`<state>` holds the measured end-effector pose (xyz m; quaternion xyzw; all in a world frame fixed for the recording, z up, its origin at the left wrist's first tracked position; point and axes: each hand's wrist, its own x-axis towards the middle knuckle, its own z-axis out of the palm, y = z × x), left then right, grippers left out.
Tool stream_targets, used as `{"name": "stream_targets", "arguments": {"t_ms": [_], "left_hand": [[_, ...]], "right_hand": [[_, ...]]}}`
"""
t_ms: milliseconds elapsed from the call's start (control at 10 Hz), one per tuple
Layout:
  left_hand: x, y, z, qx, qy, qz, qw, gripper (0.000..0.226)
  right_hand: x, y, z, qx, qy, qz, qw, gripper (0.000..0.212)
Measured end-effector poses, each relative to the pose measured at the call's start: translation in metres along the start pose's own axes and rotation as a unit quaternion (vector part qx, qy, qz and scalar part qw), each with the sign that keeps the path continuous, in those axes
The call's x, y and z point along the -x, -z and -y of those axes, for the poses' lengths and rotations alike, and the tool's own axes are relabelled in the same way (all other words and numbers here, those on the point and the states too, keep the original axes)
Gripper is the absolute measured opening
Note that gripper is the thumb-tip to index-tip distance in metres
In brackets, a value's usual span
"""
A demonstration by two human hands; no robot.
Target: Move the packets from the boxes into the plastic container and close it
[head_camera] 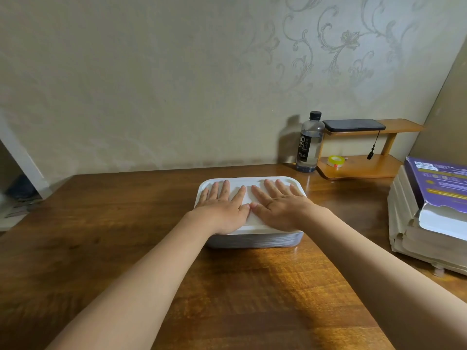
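A plastic container (255,240) with a translucent body stands in the middle of the wooden table (126,236). Its white lid (249,182) lies flat on top. My left hand (222,207) presses flat on the lid's left half, fingers straight and spread. My right hand (278,204) presses flat on the right half the same way, and the two thumbs touch at the lid's middle. Stacked packets show faintly through the container's front wall. Flattened boxes (414,223), white with a purple printed face, lie piled at the right edge of the table.
A water bottle (309,142) with a black cap stands at the back right beside a small two-tier wooden shelf (364,168). A black phone (353,124) lies on the shelf's top tier and a roll of tape (335,161) on the lower one. The wall runs close behind.
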<state>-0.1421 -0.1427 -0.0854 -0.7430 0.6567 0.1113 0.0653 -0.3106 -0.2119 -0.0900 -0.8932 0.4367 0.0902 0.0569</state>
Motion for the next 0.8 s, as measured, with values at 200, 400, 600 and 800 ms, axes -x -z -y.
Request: {"name": "stream_targets", "arguments": {"t_ms": [200, 400, 600, 800], "left_hand": [[-0.004, -0.004, 0.003, -0.003, -0.010, -0.009, 1.000, 0.061], [-0.006, -0.007, 0.004, 0.002, -0.010, -0.018, 1.000, 0.061], [0.001, -0.005, 0.001, 0.033, -0.017, -0.103, 0.994, 0.052], [0.017, 0.007, -0.002, 0.096, -0.006, -0.201, 0.975, 0.040]], "right_hand": [[-0.002, -0.003, -0.002, 0.007, 0.006, -0.015, 1.000, 0.069], [-0.003, -0.002, -0.001, 0.004, 0.003, -0.014, 1.000, 0.070], [0.008, 0.006, 0.002, -0.024, 0.005, -0.055, 0.998, 0.068], [0.011, 0.016, 0.007, -0.079, -0.025, -0.152, 0.985, 0.054]]}}
